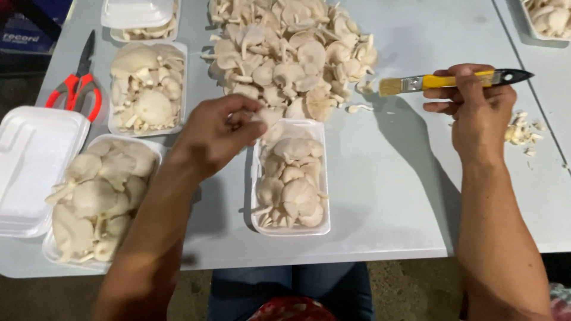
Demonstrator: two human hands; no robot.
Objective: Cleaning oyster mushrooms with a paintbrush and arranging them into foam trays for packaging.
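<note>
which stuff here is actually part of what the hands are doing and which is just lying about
In use:
- left hand, holding a mushroom over the middle foam tray
- right hand, holding the yellow-handled brush
- loose mushroom pile

Lying about:
- red-handled scissors
- filled trays at left
- empty foam tray
- mushroom scraps

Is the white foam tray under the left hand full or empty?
Full: the foam tray is packed rim to rim with pale mushrooms, and the left hand holds another at its top end.
</note>
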